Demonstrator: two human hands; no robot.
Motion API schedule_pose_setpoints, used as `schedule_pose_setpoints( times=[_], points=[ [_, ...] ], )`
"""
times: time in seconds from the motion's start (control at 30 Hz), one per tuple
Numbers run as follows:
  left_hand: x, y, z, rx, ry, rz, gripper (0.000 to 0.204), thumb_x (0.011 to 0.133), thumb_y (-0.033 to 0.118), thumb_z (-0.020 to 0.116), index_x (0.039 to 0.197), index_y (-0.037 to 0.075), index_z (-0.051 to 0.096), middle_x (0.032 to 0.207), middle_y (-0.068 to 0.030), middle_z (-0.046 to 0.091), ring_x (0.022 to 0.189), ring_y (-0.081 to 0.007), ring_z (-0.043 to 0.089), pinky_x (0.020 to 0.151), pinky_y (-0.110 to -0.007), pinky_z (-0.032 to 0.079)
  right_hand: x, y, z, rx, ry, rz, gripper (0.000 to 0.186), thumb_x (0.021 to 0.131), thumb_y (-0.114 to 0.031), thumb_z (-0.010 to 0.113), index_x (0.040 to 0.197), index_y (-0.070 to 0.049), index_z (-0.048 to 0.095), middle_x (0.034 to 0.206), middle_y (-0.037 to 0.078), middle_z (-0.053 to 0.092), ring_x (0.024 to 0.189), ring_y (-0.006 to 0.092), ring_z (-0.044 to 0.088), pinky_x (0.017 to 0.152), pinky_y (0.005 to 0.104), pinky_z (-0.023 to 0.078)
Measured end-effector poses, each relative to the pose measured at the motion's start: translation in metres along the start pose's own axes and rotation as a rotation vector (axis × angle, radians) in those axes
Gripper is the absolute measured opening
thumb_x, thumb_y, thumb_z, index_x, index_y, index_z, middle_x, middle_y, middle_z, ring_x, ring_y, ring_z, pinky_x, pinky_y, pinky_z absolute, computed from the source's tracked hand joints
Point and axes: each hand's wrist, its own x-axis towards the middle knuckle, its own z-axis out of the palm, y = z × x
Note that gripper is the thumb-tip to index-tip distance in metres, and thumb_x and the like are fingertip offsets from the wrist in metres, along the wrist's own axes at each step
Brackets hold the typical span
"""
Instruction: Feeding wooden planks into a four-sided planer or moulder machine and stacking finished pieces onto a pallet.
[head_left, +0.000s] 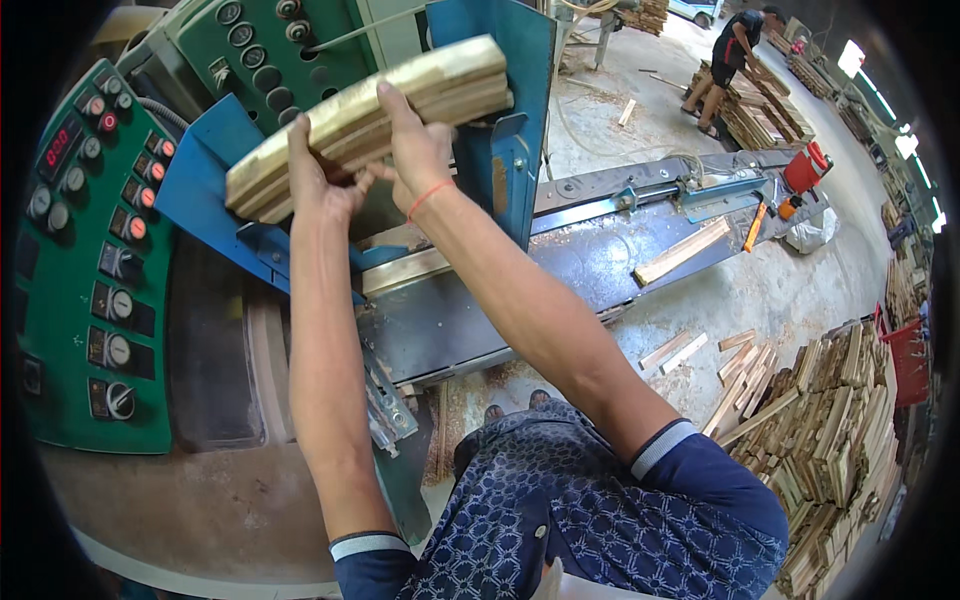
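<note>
Both my hands are closed around a stack of several wooden strips (455, 80), raised at a slant between two upright blue metal plates (525, 130). My left hand (325, 190) grips it left of the middle, thumb up along the side facing me. My right hand (420, 155), with a thin red band at the wrist, holds it right of the middle. The fingers beneath the stack are partly hidden. Below my hands, another wooden strip (405, 270) lies on the machine bed (440, 320) between the plates.
A green control panel (90, 270) with knobs and buttons stands at left. On the bed's right lie a loose strip (685, 252) and an orange-handled tool (755, 227), near a red container (806, 168). Wood piles (830, 430) stand at right. A person (735, 55) bends over planks at the back.
</note>
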Motion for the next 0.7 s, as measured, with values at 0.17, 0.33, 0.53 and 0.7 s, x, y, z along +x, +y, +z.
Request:
schedule_pose_setpoints(
  times=[0.17, 0.33, 0.53, 0.7],
  points=[
    [0.024, -0.062, -0.058, -0.021, 0.245, -0.189, 0.079, 0.080, 0.062, 0.075, 0.138, 0.014, 0.051, 0.134, -0.0175, 0.053, 0.124, -0.0319, 0.052, 0.101, -0.054, 0.047, -0.006, 0.054, -0.052, 0.068, -0.018, 0.261, 0.087, 0.086, -0.051, 0.078, 0.149, -0.004, 0.040, 0.144, 0.018, 0.049, 0.131, 0.0369, 0.052, 0.103, 0.0586, 0.047],
    [0.029, -0.113, -0.103, -0.008, 0.214, -0.163, 0.090, 0.079, 0.060, 0.079, 0.144, 0.007, 0.044, 0.141, -0.0209, 0.046, 0.126, -0.0358, 0.050, 0.104, -0.052, 0.047, 0.014, 0.116, -0.105, 0.051, 0.004, 0.420, 0.082, 0.091, -0.051, 0.073, 0.150, -0.006, 0.039, 0.145, 0.019, 0.049, 0.133, 0.0394, 0.052, 0.109, 0.0558, 0.044],
    [0.039, -0.147, -0.138, 0.023, 0.165, -0.171, 0.095, 0.083, 0.061, 0.076, 0.147, 0.003, 0.040, 0.146, -0.0232, 0.043, 0.136, -0.0376, 0.045, 0.111, -0.054, 0.044, 0.029, 0.166, -0.149, 0.118, -0.046, 0.510, 0.103, 0.087, -0.053, 0.078, 0.156, -0.007, 0.017, 0.148, 0.018, 0.044, 0.133, 0.0359, 0.053, 0.114, 0.0530, 0.042],
    [0.048, -0.161, -0.160, 0.019, 0.242, -0.279, 0.094, 0.081, 0.063, 0.079, 0.146, 0.005, 0.044, 0.146, -0.0208, 0.044, 0.133, -0.0331, 0.048, 0.106, -0.051, 0.047, 0.034, 0.183, -0.162, 0.083, 0.062, 0.558, 0.068, 0.095, -0.045, 0.072, 0.147, -0.010, 0.046, 0.142, 0.014, 0.054, 0.132, 0.0283, 0.053, 0.116, 0.0476, 0.037]
  ],
)
